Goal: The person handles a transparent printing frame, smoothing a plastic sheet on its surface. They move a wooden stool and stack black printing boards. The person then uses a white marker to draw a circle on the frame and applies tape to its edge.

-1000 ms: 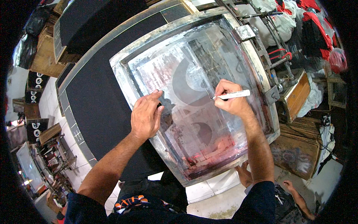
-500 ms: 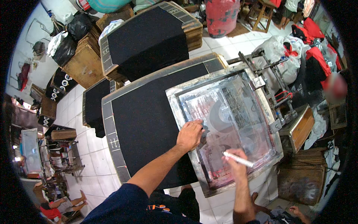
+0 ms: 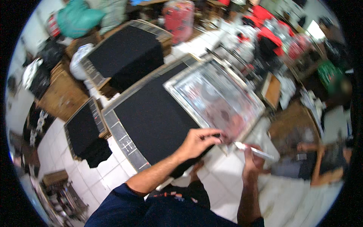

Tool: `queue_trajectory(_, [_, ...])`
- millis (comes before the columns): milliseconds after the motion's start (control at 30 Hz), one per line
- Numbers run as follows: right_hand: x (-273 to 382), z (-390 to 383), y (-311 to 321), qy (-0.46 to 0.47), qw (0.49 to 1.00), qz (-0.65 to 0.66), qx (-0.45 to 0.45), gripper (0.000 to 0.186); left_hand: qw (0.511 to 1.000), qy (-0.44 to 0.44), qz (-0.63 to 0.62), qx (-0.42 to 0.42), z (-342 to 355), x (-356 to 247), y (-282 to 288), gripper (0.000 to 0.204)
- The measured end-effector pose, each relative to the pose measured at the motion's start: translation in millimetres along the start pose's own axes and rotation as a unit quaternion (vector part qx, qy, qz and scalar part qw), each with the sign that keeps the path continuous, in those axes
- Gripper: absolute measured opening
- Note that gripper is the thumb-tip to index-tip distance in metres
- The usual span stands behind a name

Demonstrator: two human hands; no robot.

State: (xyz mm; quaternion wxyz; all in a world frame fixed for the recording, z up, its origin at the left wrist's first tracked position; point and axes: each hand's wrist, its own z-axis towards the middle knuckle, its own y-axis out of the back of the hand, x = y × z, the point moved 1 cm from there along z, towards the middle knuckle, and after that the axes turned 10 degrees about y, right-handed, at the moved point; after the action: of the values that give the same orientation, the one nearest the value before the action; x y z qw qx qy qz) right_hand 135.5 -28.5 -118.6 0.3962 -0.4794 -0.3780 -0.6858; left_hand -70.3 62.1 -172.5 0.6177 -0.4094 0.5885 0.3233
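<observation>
My right hand [image 3: 252, 160] is closed around a white marker-like pen [image 3: 262, 154], held just off the near corner of a screen-printing frame [image 3: 181, 104]. My left hand [image 3: 196, 143] reaches to the frame's near left edge, thumb and forefinger pinched toward each other. Something small and dark shows between their tips, too blurred to name. The frame's mesh [image 3: 211, 96] is smeared grey and pinkish, with round dark shapes in it. It lies tilted over the right part of a board covered with black cloth [image 3: 151, 109].
Another black-covered board [image 3: 126, 51] stands beyond, a smaller one [image 3: 84, 130] to the left. A red drum [image 3: 178, 20] and heaped bags and red cloth [image 3: 270, 39] lie farther back. A person's arm [image 3: 321, 162] shows at the right, beside brown boards [image 3: 293, 123].
My left hand has left the mesh and come nearer to me, its fingers now pinched. My right hand has drawn the pen off the mesh toward the near corner. The view has shifted.
</observation>
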Motion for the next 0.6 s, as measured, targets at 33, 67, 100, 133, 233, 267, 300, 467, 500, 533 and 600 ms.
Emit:
queue_trajectory(33, [19.7, -18.0, -6.3, 0.029, 0.999, 0.036, 0.001, 0.012, 0.999, -0.003, -0.04, 0.017, -18.4, -12.4, 0.8, 0.029])
queue_trajectory(67, [38.7, -34.7, -12.7, 0.052, 0.999, 0.003, -0.008, 0.011, 0.998, -0.013, -0.045, 0.033, -36.7, -25.2, 0.4, 0.029])
queue_trajectory(100, [54.3, -47.0, -21.6, 0.088, 0.996, 0.028, -0.005, 0.011, 0.996, 0.002, -0.072, 0.049, -54.2, -36.8, -1.7, 0.03])
queue_trajectory(133, [70.9, -59.5, -24.7, 0.105, 0.994, -0.002, 0.012, 0.01, 0.995, -0.002, -0.072, 0.065, -69.8, -47.6, -4.0, 0.03])
queue_trajectory(233, [110.0, -96.9, -30.1, 0.162, 0.986, -0.037, -0.009, 0.008, 0.993, -0.023, -0.045, 0.103, -105.2, -72.1, -12.6, 0.032])
queue_trajectory(267, [120.3, -108.1, -26.4, 0.187, 0.979, -0.08, -0.011, 0.009, 0.992, -0.031, -0.026, 0.117, -114.7, -76.8, -18.1, 0.032])
queue_trajectory(300, [129.2, -119.5, -20.1, 0.209, 0.97, -0.124, -0.013, 0.009, 0.991, -0.039, -0.009, 0.131, -123.2, -80.0, -24.8, 0.032])
queue_trajectory(467, [152.1, -191.5, 25.8, 0.19, 0.96, -0.198, -0.053, 0.017, 0.944, -0.18, 0.174, 0.216, -159.0, -89.4, -73.3, 0.03])
queue_trajectory(500, [153.9, -211.6, 36.0, 0.156, 0.964, -0.202, -0.07, 0.018, 0.938, -0.165, 0.181, 0.246, -168.2, -89.9, -88.6, 0.029])
queue_trajectory(533, [155.0, -230.4, 47.1, 0.17, 0.958, -0.207, -0.099, 0.018, 0.932, -0.126, 0.184, 0.286, -177.3, -90.8, -103.8, 0.027])
queue_trajectory(600, [159.1, -274.0, 77.3, 0.148, 0.948, -0.24, -0.149, 0.02, 0.902, -0.178, 0.192, 0.344, -198.4, -91.8, -145.9, 0.023])
